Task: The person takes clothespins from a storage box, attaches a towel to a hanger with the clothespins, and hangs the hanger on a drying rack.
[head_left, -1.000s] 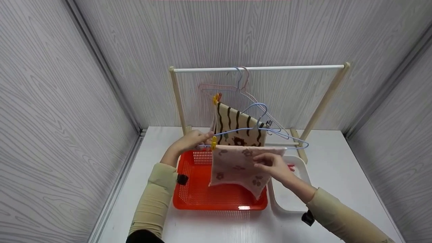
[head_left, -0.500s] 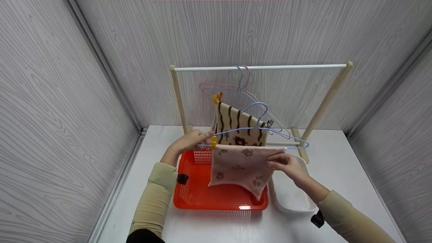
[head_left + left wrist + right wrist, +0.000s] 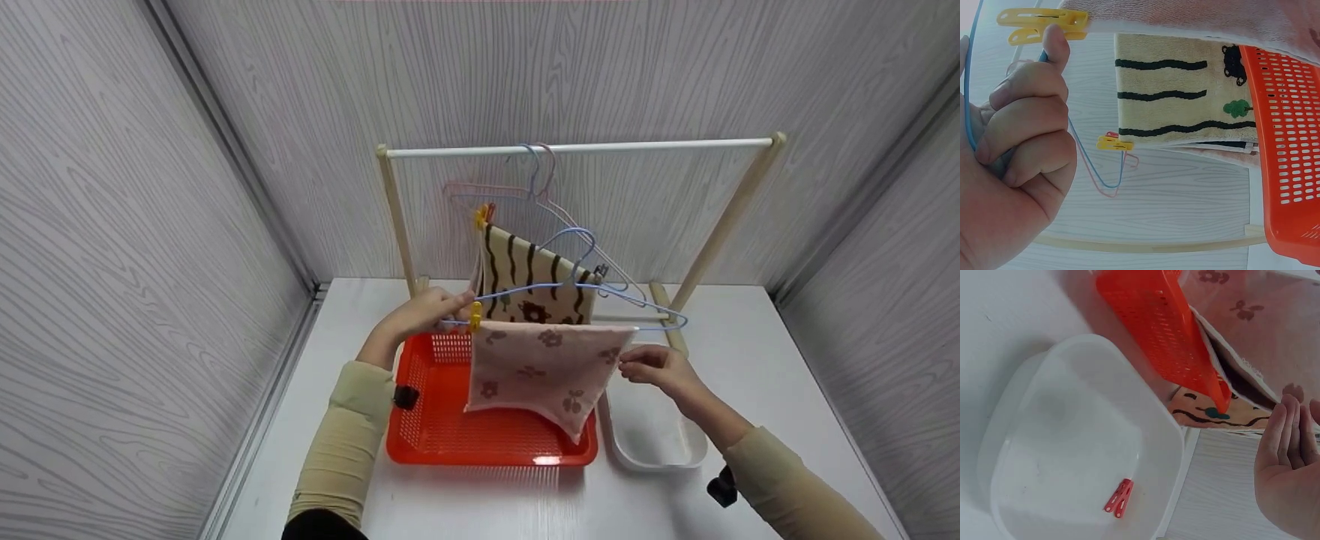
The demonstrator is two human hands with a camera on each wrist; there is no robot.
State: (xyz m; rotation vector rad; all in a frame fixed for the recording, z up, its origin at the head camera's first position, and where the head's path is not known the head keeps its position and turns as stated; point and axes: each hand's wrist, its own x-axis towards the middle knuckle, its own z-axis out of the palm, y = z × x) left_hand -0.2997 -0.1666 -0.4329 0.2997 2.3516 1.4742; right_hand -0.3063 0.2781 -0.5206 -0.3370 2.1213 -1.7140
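Note:
My left hand [image 3: 424, 311] grips the left end of a blue clothes hanger [image 3: 525, 288], fingers curled round the wire in the left wrist view. Over the hanger's lower bar hangs a pink towel [image 3: 536, 367] with brown flower prints. One yellow clothespin [image 3: 475, 316] clips its upper left corner; no pin shows at the upper right corner. At the towel's right edge is my right hand [image 3: 667, 371], its fingers fairly straight, with the fingertips [image 3: 1289, 402] right at the cloth. Towel and hanger overlap the red basket [image 3: 487, 456] in the head view.
Behind stands a drying rack with a white rod [image 3: 660, 145]. Pink and blue hangers on it carry a striped beige towel [image 3: 502, 255], clipped by a yellow clothespin [image 3: 480, 218]. A white tray [image 3: 652, 466] at the right holds a red clothespin [image 3: 1119, 498].
My right hand has moved rightward across the pink towel, from its middle to its right edge. The left hand and the hanger have stayed in place.

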